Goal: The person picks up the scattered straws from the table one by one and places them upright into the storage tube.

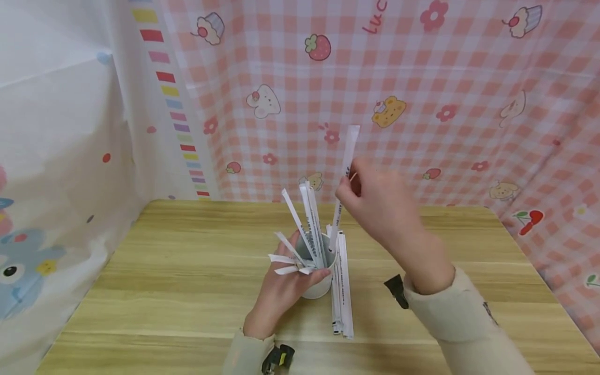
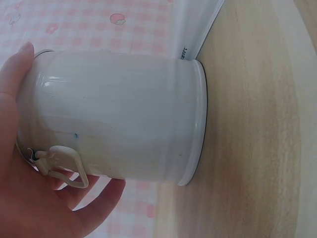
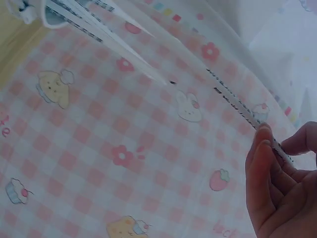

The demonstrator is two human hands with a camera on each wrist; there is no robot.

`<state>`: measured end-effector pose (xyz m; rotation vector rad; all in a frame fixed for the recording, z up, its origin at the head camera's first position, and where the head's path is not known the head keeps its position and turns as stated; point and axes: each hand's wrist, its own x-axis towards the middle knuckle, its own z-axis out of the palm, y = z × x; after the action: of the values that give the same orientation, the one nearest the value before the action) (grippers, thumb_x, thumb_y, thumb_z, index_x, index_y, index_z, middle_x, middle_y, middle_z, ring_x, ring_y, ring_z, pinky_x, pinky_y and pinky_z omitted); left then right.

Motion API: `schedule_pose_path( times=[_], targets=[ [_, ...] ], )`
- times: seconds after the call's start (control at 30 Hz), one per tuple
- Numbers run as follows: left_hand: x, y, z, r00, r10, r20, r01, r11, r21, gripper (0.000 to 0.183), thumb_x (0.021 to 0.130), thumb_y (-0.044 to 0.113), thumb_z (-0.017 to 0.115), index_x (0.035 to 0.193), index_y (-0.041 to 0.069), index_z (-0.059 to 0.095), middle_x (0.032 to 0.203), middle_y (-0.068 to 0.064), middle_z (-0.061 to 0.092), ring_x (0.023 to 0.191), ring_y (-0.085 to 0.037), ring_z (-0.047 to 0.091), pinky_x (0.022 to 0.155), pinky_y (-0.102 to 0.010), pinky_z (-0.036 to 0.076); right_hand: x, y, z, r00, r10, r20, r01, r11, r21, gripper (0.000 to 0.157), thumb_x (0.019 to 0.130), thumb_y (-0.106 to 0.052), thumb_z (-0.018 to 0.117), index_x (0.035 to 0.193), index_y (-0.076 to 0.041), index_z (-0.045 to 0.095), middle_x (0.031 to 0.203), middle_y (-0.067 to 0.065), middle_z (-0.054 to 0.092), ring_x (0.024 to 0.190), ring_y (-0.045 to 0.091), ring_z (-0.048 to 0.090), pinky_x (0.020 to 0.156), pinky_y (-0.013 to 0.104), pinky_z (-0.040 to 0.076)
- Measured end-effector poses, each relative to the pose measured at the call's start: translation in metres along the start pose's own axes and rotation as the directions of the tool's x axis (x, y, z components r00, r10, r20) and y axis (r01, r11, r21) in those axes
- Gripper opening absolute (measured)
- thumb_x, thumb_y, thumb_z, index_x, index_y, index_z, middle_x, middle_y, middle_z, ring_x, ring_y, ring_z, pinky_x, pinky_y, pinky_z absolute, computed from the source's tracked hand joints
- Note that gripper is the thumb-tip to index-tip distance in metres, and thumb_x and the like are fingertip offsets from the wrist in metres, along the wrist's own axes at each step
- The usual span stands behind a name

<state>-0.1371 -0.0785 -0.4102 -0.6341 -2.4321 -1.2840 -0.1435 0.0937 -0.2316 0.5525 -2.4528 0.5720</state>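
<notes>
My left hand (image 1: 285,289) grips a white cup (image 2: 116,114) that has a small looped handle (image 2: 69,163) on its side. Several paper-wrapped straws (image 1: 308,219) lean out of the cup, some upright and some bent over the rim toward the left. Above and right of it, my right hand (image 1: 386,203) pinches one long wrapped straw (image 1: 350,143) between thumb and fingers. That straw is nearly upright, its lower end at the cup's right rim. In the right wrist view, dark print runs along the pinched wrapper (image 3: 230,94).
Beside the cup, on its right, a bundle of wrapped straws (image 1: 346,291) lies lengthwise on the wood-grain table (image 1: 187,291). A pink checked cloth (image 1: 290,125) hangs behind the table, and a white sheet (image 1: 61,130) hangs at the left. Black straps show at both wrists.
</notes>
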Motion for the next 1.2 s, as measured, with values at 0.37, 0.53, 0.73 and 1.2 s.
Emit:
schedule_pose_path(
  times=[0.37,0.53,0.73,1.2],
  targets=[
    [0.001,0.001,0.0,1.0,0.006,0.004,-0.006,1.0,0.003,0.085,0.069,0.043,0.073,0.136,0.014,0.031,0.129,-0.002,0.041,0.112,-0.016,0.041,0.09,-0.038,0.039,-0.016,0.016,0.044,0.99,-0.017,0.142,0.017,1.0,0.003,0.007,0.08,-0.017,0.055,0.075,-0.012,0.055,0.061,-0.004,0.056,0.045,0.007,0.045,0.042,0.022,0.036],
    [0.0,0.001,0.0,1.0,0.007,0.005,-0.008,1.0,0.015,0.086,0.069,0.042,0.073,0.137,0.013,0.03,0.13,-0.002,0.04,0.113,-0.016,0.04,0.09,-0.038,0.039,-0.023,0.024,0.061,0.982,-0.01,0.191,0.008,1.0,0.009,0.009,0.08,-0.017,0.056,0.073,-0.012,0.055,0.058,-0.005,0.052,0.044,0.008,0.043,0.041,0.022,0.035],
    [-0.001,0.002,-0.001,1.0,0.004,0.004,-0.004,1.0,0.015,0.085,0.07,0.047,0.07,0.137,0.012,0.03,0.131,-0.004,0.04,0.113,-0.016,0.04,0.09,-0.039,0.039,-0.031,0.029,0.075,0.973,0.011,0.231,-0.012,1.0,0.004,0.014,0.08,-0.016,0.055,0.066,-0.014,0.052,0.051,-0.006,0.044,0.043,0.007,0.037,0.039,0.022,0.03],
    [0.0,0.001,0.0,1.0,0.017,-0.011,-0.017,0.999,-0.043,0.085,0.068,0.038,0.075,0.137,0.014,0.031,0.128,0.0,0.043,0.109,-0.015,0.043,0.089,-0.038,0.04,-0.04,0.033,0.078,0.921,0.138,0.365,-0.151,0.989,0.006,0.017,0.084,-0.024,0.057,0.088,-0.01,0.065,0.071,-0.002,0.063,0.056,0.008,0.053,0.051,0.023,0.043]
  ],
)
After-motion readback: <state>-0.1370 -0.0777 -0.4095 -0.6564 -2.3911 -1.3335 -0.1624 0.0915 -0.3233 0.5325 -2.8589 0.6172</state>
